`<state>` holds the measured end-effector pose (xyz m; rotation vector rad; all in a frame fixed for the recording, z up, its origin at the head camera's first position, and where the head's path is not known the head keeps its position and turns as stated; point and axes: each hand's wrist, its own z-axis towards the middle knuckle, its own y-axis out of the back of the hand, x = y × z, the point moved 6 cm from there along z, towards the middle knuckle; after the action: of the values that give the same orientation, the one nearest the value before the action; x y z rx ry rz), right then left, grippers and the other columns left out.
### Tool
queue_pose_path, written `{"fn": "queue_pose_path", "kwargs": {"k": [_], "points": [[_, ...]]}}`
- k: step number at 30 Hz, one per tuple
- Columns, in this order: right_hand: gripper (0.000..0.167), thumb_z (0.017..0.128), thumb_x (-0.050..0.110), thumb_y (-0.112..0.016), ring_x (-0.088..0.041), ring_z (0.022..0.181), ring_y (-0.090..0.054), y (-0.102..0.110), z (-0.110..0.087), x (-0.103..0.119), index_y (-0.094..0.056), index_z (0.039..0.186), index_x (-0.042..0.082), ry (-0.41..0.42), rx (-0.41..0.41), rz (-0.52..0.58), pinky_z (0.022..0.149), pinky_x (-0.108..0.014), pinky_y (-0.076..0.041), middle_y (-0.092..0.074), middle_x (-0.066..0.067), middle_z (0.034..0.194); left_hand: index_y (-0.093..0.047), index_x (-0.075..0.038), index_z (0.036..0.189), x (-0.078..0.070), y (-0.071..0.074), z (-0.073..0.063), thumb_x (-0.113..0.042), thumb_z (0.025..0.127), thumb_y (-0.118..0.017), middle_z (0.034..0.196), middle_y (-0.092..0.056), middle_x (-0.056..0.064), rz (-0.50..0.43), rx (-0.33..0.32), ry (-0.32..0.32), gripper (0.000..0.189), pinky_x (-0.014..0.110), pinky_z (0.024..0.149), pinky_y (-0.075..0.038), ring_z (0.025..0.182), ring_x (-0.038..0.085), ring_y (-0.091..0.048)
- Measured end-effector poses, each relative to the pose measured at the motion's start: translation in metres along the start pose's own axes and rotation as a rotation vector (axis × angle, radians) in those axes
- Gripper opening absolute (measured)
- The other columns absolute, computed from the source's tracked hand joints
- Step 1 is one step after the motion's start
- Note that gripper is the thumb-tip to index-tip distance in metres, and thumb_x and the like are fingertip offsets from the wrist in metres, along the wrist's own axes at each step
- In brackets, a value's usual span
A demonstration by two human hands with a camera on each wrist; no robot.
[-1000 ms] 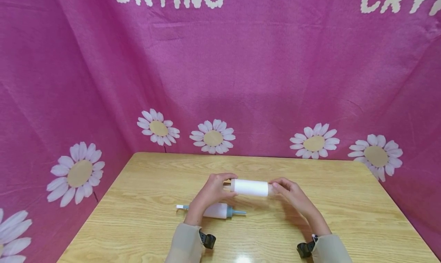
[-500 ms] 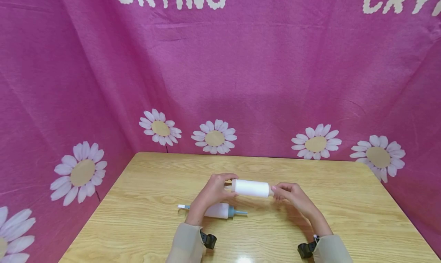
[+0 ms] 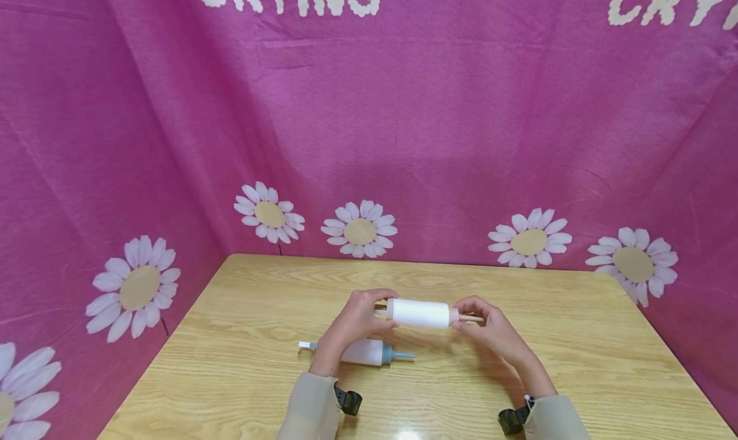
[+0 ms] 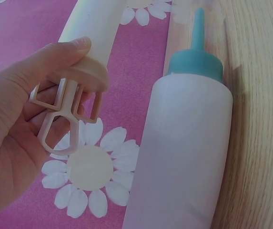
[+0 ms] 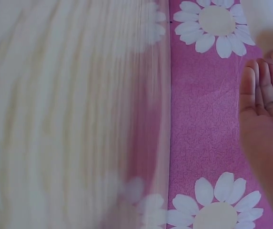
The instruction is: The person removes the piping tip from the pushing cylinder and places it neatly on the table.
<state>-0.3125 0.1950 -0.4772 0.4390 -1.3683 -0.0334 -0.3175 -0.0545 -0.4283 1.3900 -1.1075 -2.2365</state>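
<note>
A white syringe with beige ends [image 3: 421,314] is held level over the table, between both hands. My left hand [image 3: 359,315] grips its beige collar [image 4: 86,75], with thumb and fingers on opposite sides; a ring-shaped plunger handle [image 4: 60,132] juts out below in the left wrist view. At the other end, my right hand [image 3: 489,325] pinches the beige collar, and the thin nozzle [image 3: 471,318] extends between thumb and fingers. A second syringe [image 4: 188,148], white with a teal cap and nozzle, lies on the table, partly behind the left forearm in the head view.
The wooden table [image 3: 259,299] meets a pink cloth [image 3: 403,139] printed with daisies at its back and sides. Black wrist cameras sit on both wrists, such as the left camera [image 3: 348,401].
My right fingers have shifted at the beige end, drawing back at mid-span and then closing on the collar again. The nozzle now shows between them. The left hand keeps its grip.
</note>
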Motion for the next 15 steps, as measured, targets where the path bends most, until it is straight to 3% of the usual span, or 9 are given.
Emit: {"fn": "queue_pose_path", "kwargs": {"k": [8, 15], "points": [[0.035, 0.086, 0.013, -0.074, 0.003, 0.104, -0.058, 0.0008, 0.0008, 0.0040, -0.058, 0.115, 0.002, 0.054, -0.046, -0.055, 0.091, -0.027, -0.051, -0.063, 0.006, 0.110, -0.066, -0.011, 0.122, -0.0007, 0.0014, 0.0001, -0.018, 0.079, -0.082, 0.123, -0.069, 0.009, 0.008, -0.002, 0.010, 0.046, 0.027, 0.081, -0.060, 0.097, 0.019, -0.070], [0.040, 0.088, 0.012, -0.072, 0.002, 0.104, -0.058, -0.0002, -0.0017, 0.0081, -0.055, 0.121, -0.002, 0.070, -0.029, -0.052, 0.091, -0.026, -0.051, -0.061, -0.014, 0.121, -0.066, -0.009, 0.121, -0.0006, 0.0009, -0.0002, -0.016, 0.079, -0.082, 0.124, -0.068, 0.010, -0.009, -0.004, -0.006, 0.045, 0.030, 0.083, -0.060, 0.101, 0.024, -0.070]]}}
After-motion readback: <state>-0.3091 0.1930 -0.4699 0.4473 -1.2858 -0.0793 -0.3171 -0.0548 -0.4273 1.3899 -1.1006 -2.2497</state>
